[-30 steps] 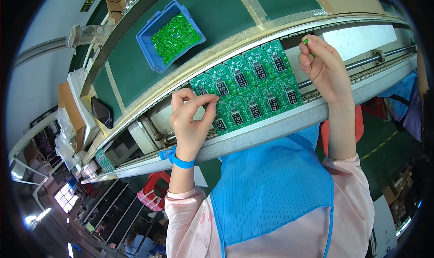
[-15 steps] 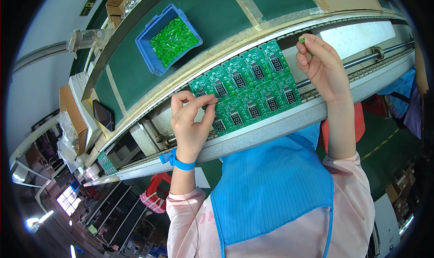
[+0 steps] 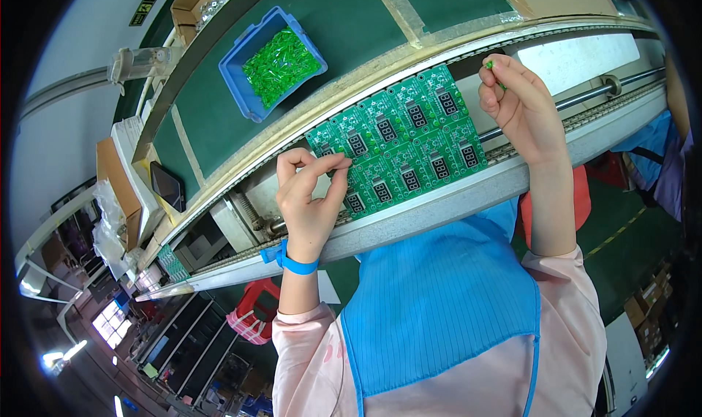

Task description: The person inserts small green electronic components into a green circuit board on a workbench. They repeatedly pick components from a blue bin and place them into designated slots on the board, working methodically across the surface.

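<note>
A green circuit board panel (image 3: pixel 398 148) with rows of black digit displays lies across the conveyor rails in front of me. My left hand (image 3: pixel 307 190), wearing a blue wrist strap (image 3: pixel 291 259), is at the panel's left end. Its thumb and index finger pinch together close over the board; whatever is between them is too small to make out. Off the panel's right end, my right hand (image 3: pixel 523 103) is raised with curled fingers, holding a few small green LEDs (image 3: pixel 490 65). A blue bin (image 3: pixel 232 72) full of green LEDs (image 3: pixel 281 65) stands beyond the conveyor.
The conveyor's near metal rail (image 3: pixel 431 216) runs between my body and the board. A metal rod (image 3: pixel 585 100) passes under my right hand. Another circuit board (image 3: pixel 172 263) sits farther left on the line. A dark tablet-like device (image 3: pixel 167 186) rests on the green bench.
My left wrist has shifted very slightly to the right, while its fingertips stay at the same spot on the board. My right hand and the panel look unchanged.
</note>
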`<state>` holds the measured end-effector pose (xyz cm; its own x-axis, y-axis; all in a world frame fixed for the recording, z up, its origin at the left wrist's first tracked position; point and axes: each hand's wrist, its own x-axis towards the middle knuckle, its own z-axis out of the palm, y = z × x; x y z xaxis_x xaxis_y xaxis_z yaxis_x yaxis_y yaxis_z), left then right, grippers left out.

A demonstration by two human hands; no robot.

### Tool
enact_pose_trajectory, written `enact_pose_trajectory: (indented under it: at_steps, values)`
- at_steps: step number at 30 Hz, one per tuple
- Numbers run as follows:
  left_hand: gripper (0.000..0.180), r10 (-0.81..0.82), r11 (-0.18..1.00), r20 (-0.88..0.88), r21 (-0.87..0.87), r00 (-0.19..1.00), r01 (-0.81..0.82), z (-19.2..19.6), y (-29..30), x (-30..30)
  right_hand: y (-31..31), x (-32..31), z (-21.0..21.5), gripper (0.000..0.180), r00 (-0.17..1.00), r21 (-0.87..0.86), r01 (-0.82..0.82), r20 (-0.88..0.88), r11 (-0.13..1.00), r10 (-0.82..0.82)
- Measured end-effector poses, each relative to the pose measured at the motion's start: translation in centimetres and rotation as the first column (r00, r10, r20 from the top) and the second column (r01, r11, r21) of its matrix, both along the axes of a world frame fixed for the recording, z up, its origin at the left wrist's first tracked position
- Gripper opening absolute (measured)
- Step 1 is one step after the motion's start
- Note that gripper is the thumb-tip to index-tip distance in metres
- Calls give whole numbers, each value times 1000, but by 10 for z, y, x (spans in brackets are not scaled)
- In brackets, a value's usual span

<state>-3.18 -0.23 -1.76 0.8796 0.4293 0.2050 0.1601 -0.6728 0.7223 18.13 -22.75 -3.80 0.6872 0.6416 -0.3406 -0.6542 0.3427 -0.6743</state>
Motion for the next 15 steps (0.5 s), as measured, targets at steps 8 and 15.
enact_pose_trajectory:
  at_steps: [8,15]
  values:
    - [26,-14,999,6,35,1000,14,0,1,0,0,0,-1,15,1000,0,3,-2,1000,-3]
    - [31,-137,954,-35,263,990,142,7,0,6,0,0,0,15,1000,-7,16,0,1000,-16]
